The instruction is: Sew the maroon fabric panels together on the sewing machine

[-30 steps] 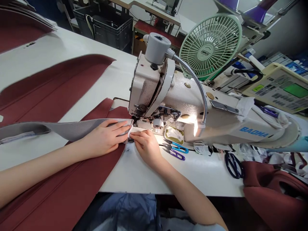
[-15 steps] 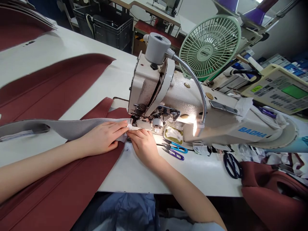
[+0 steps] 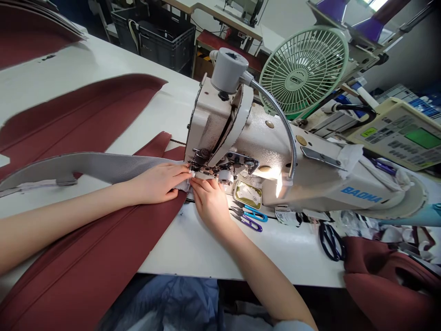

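Grey strip (image 3: 113,168) partly over maroon panel (image 3: 113,248), left of machine (image 3: 265,145). I read feeding: left hand (image 3: 160,184) flat, pressing strip; right hand (image 3: 211,200) curled at strip's end, grip unclear. Next needs edge alignment.

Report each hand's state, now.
Left hand: open, resting on the grey fabric strip.
Right hand: curled near the strip's end; whether it grips anything cannot be told.

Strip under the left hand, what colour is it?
Grey; the strip shows best in the head view.

Blue clothing (image 3: 172,299) is creased — the sleeve (image 3: 292,326) is pale.
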`<action>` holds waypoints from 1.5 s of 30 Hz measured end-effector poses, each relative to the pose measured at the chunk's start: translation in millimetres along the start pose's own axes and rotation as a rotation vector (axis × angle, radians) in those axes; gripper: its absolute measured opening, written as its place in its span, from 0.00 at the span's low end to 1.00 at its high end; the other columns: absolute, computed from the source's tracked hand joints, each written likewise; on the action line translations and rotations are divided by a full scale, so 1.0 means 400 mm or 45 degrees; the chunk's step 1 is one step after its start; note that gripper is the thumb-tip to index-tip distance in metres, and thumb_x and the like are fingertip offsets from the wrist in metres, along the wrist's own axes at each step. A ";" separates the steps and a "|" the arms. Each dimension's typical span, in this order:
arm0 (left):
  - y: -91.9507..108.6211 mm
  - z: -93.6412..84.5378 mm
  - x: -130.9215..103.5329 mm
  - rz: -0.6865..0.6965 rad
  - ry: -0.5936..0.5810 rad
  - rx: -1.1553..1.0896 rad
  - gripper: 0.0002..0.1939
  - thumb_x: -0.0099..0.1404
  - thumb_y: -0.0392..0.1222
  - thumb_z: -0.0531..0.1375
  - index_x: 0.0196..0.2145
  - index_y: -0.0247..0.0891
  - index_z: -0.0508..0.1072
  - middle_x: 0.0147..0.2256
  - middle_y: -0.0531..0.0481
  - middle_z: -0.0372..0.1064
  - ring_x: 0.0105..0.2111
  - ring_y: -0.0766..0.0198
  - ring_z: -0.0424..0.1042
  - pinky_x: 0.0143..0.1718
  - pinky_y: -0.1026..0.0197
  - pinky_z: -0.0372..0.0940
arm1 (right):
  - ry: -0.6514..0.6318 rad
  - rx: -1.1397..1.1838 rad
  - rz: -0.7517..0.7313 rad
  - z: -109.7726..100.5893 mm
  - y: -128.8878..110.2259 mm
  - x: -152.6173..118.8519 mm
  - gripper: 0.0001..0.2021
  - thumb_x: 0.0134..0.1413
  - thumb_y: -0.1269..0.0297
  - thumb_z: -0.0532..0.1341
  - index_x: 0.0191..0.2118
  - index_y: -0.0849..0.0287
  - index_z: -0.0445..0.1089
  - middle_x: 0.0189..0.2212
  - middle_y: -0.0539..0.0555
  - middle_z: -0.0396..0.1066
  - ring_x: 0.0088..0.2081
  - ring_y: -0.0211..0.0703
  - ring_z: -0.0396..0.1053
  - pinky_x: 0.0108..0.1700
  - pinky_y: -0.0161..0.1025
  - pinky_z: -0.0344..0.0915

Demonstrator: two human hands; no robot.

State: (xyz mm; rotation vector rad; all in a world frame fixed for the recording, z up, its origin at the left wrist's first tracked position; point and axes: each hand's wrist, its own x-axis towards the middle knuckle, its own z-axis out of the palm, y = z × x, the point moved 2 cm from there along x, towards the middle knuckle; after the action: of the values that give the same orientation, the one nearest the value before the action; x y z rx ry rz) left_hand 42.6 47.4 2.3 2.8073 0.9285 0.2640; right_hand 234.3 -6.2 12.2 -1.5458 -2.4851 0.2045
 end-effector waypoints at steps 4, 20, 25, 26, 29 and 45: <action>0.018 -0.012 -0.006 -0.010 0.007 0.039 0.25 0.67 0.35 0.54 0.61 0.33 0.67 0.59 0.40 0.67 0.61 0.53 0.65 0.63 0.52 0.60 | -0.002 0.016 0.004 0.002 0.001 0.001 0.18 0.73 0.64 0.51 0.60 0.56 0.72 0.58 0.52 0.72 0.49 0.49 0.69 0.53 0.47 0.65; 0.137 -0.002 -0.075 -0.096 0.023 0.037 0.30 0.54 0.38 0.59 0.55 0.27 0.72 0.60 0.34 0.66 0.66 0.46 0.58 0.65 0.46 0.56 | 0.056 -0.093 -0.105 -0.007 -0.036 -0.015 0.14 0.71 0.66 0.52 0.45 0.60 0.76 0.43 0.57 0.78 0.42 0.47 0.70 0.44 0.45 0.60; 0.114 -0.009 -0.067 -0.034 0.030 0.024 0.27 0.54 0.35 0.58 0.52 0.28 0.73 0.61 0.34 0.65 0.65 0.47 0.60 0.65 0.47 0.58 | 0.040 -0.134 -0.117 -0.007 -0.031 -0.012 0.14 0.71 0.66 0.53 0.46 0.59 0.76 0.44 0.56 0.78 0.43 0.47 0.70 0.44 0.44 0.60; 0.109 -0.009 -0.064 -0.023 0.028 0.025 0.27 0.54 0.35 0.58 0.52 0.28 0.72 0.61 0.33 0.65 0.65 0.47 0.61 0.64 0.48 0.58 | 0.042 -0.140 -0.114 -0.007 -0.030 -0.011 0.13 0.70 0.67 0.53 0.47 0.59 0.76 0.45 0.56 0.78 0.44 0.47 0.70 0.44 0.45 0.60; 0.093 -0.009 -0.054 0.016 0.022 0.024 0.28 0.54 0.35 0.58 0.54 0.27 0.71 0.61 0.33 0.65 0.64 0.47 0.61 0.64 0.48 0.59 | 0.047 -0.159 -0.093 -0.004 -0.028 -0.007 0.14 0.71 0.66 0.53 0.48 0.60 0.76 0.47 0.58 0.78 0.46 0.48 0.70 0.46 0.46 0.61; -0.021 -0.026 0.027 0.150 0.007 -0.117 0.20 0.57 0.33 0.57 0.48 0.40 0.73 0.46 0.44 0.74 0.49 0.52 0.72 0.54 0.53 0.63 | -0.028 -0.210 0.104 -0.002 -0.017 0.022 0.19 0.70 0.64 0.53 0.62 0.59 0.67 0.54 0.61 0.72 0.49 0.52 0.68 0.49 0.47 0.65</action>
State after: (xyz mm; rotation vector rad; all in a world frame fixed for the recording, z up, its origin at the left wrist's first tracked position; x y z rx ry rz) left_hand 44.1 61.7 11.6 2.7815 0.7329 0.3221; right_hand 224.9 -1.2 15.2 -1.7197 -2.5135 0.0291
